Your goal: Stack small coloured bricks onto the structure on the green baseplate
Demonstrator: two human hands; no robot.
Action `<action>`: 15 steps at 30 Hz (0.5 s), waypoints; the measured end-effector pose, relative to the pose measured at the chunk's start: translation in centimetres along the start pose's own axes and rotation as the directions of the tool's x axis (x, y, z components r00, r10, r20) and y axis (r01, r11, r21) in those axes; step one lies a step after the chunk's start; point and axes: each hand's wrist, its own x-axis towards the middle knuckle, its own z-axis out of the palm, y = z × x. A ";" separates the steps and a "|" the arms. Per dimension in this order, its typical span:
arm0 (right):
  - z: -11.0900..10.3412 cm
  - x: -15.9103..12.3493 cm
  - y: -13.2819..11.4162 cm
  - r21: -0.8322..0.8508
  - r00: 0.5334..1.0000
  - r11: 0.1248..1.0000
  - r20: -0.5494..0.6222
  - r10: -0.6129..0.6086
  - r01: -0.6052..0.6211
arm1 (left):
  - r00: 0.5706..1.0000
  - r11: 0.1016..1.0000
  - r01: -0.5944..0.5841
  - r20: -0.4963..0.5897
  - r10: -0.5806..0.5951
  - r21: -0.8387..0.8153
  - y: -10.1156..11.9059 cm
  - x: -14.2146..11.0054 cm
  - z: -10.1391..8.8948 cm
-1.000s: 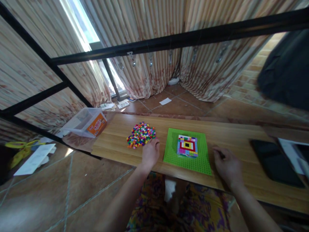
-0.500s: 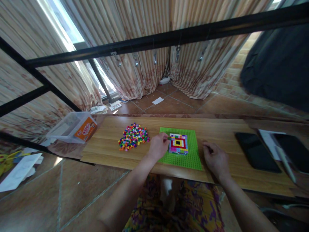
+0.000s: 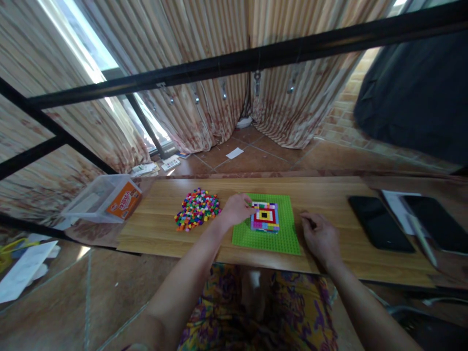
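A green baseplate [image 3: 281, 239] lies on the wooden table [image 3: 329, 195]. On it stands a square block of small bricks [image 3: 265, 217] in coloured rings with a black centre. My left hand [image 3: 236, 210] rests on the plate's left edge with its fingertips pinched together at the block's upper left corner; what they hold is too small to make out. My right hand [image 3: 319, 238] lies on the table just right of the plate, fingers curled. A heap of small multicoloured bricks [image 3: 196, 209] lies left of my left hand.
A clear plastic box with an orange label [image 3: 104, 200] sits at the table's left end. Two dark tablets [image 3: 378, 224] and papers lie at the right. A black metal frame [image 3: 256, 53] crosses overhead. Curtains and tiled floor lie beyond.
My left hand left the brick heap and moved right onto the baseplate, up to the block's corner. My right hand stayed beside the plate. The view shifted right.
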 end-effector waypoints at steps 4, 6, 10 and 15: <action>0.1 -0.1 0.1 0.004 1.000 1.000 -0.003 -0.008 0.008 | 1.000 1.000 -0.015 0.011 0.014 0.023 -0.1 0.1 -0.2; 0.1 -0.1 0.1 0.003 1.000 1.000 -0.006 -0.006 0.006 | 1.000 1.000 -0.023 0.004 0.023 0.021 -0.1 -0.1 -0.1; 0.1 0.0 0.0 0.010 1.000 1.000 -0.009 -0.007 0.007 | 0.999 1.000 0.001 -0.044 0.000 0.010 -0.1 -0.5 0.4; 0.0 0.0 -0.1 0.009 1.000 1.000 0.001 -0.004 0.004 | 0.995 0.998 0.035 -0.096 -0.030 0.056 0.4 -1.1 1.0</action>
